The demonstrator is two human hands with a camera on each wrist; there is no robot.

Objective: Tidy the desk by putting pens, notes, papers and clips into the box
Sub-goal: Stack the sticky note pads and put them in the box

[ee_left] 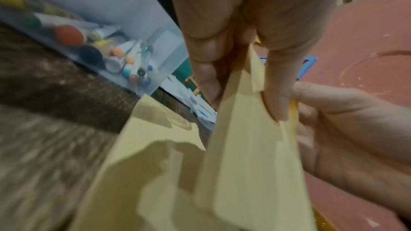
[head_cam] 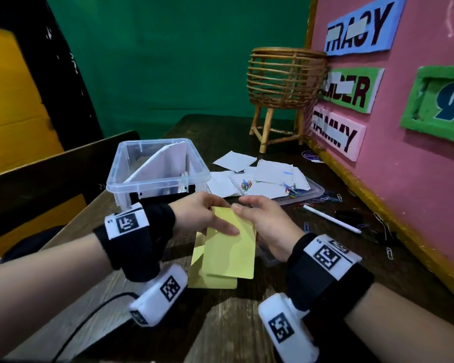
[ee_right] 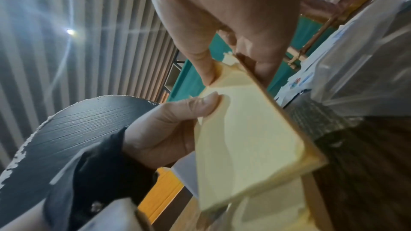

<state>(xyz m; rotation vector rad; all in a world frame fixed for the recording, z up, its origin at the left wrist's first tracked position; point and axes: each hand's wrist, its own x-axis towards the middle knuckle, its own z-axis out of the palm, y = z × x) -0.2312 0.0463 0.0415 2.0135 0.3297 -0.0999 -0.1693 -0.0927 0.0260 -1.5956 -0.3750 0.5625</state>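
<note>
Both hands hold yellow notes [head_cam: 230, 254] up over the brown wooden surface [head_cam: 233, 328]. The left hand [head_cam: 194, 216] pinches the top of the notes, with its thumb lying flat on the front sheet and its fingers behind. The right hand [head_cam: 265, 226] grips the same top edge from the other side, with its thumb on top and its fingers curled under. The notes hang down from the hands toward the person, and a few sheets stick out below and to the left of the front one. In the left wrist view the fingers [ee_left: 213, 69] squeeze the sheets together, and the sheets fan apart lower down. Just past the left hand stands the clear box [head_cam: 157, 171]. A folded white paper [head_cam: 163, 163] leans inside it, and pens [ee_left: 124, 59] lie at its bottom. Past the right hand, more white papers [head_cam: 268, 176] lie in a loose pile with colored clips [head_cam: 245, 184] on them. They rest on a clear lid [head_cam: 315, 191]. To the right of the right hand, a white pen [head_cam: 330, 218] lies on the surface, and more clips [head_cam: 389, 252] are spread around it. Farther back stands a woven basket [head_cam: 283, 77] on short legs, beside a pink board [head_cam: 409, 142] with name signs.
</note>
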